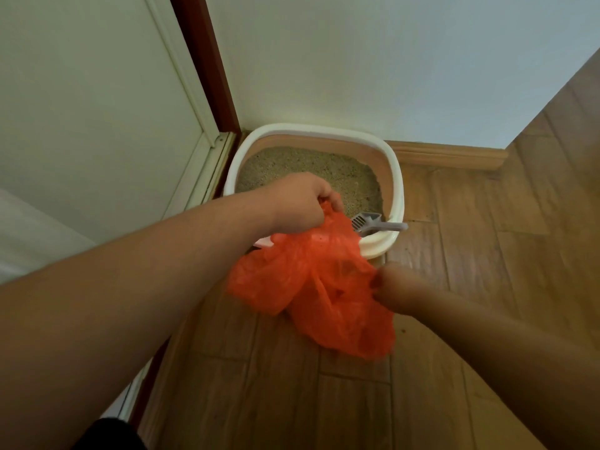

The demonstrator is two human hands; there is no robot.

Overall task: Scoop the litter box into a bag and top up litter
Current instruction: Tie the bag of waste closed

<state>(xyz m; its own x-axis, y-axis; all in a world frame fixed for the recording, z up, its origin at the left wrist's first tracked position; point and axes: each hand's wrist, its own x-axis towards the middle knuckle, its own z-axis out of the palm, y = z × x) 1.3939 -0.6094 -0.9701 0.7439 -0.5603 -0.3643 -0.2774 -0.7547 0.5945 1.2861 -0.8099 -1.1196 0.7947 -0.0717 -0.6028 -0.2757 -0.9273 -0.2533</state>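
A white litter box (pixel 397 177) stands on the floor in the corner, filled with sandy litter (pixel 311 170). A grey slotted scoop (pixel 370 222) lies across its near right rim, handle pointing right. An orange plastic bag (pixel 318 287) hangs crumpled in the air in front of the box. My left hand (pixel 298 203) grips the bag's top edge above the box's near side. My right hand (pixel 396 287) pinches the bag's right edge, lower and closer to me; it is blurred.
A white wall (pixel 389 60) runs behind the box. A white door with a dark red frame (pixel 201 60) stands to the left. Wooden floorboards (pixel 470 254) and a wooden skirting board (pixel 454 154) stretch to the right, with a few litter grains scattered near the box.
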